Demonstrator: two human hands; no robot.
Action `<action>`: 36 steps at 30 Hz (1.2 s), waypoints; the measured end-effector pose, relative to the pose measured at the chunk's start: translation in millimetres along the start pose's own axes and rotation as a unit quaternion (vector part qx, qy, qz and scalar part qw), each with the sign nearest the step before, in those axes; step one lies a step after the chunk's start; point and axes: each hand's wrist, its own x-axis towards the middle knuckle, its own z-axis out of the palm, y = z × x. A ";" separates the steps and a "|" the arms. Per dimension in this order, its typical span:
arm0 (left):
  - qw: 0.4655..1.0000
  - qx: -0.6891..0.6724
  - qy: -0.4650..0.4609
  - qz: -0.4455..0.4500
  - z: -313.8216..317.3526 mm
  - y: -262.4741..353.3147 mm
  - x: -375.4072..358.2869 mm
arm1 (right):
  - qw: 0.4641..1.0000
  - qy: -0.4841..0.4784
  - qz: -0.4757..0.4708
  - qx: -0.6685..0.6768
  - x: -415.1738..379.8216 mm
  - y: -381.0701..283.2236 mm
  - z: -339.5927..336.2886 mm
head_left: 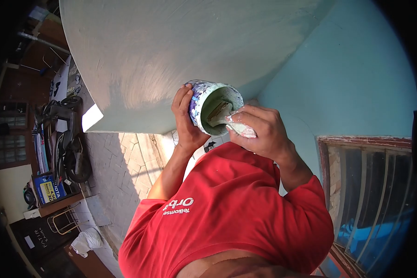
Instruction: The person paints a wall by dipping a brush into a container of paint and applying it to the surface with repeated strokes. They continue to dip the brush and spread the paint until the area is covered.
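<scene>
My left hand point(186, 119) is wrapped round the outside of a small paint can point(197, 95), smeared with white, purple and blue paint. The can is tilted so its mouth faces me, and pale green paint coats the inner wall. In my right hand point(265, 126) is a paintbrush point(242, 130), gripped by its paint-caked whitish handle between thumb and fingers. The brush head reaches into the can, bristles against or close to the inner wall. White paint marks the right fingers.
A curved grey-green wall point(171, 51) with streaky paint stands just ahead, meeting a turquoise wall point(347, 69) on the right. A barred window point(370, 194) is at lower right. Paving point(111, 171) runs leftward to a parked motorbike point(74, 143) and a blue-yellow sign point(51, 189).
</scene>
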 end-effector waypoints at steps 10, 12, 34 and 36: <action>1.000 0.004 0.010 -0.005 4.9 -3.8 -6.8 | 0.999 0.013 -0.036 0.021 2.0 6.8 0.2; 1.000 0.007 0.012 -0.026 4.8 -8.3 -12.3 | 0.999 0.018 -0.010 0.048 -0.6 6.7 -2.0; 0.983 0.029 -0.063 -0.170 -72.6 -4.2 -83.0 | 0.917 0.081 0.198 0.336 -55.5 2.8 87.4; 0.983 0.023 -0.068 -0.171 -79.0 -4.8 -84.9 | 0.871 0.117 0.242 0.412 -59.5 -3.0 89.4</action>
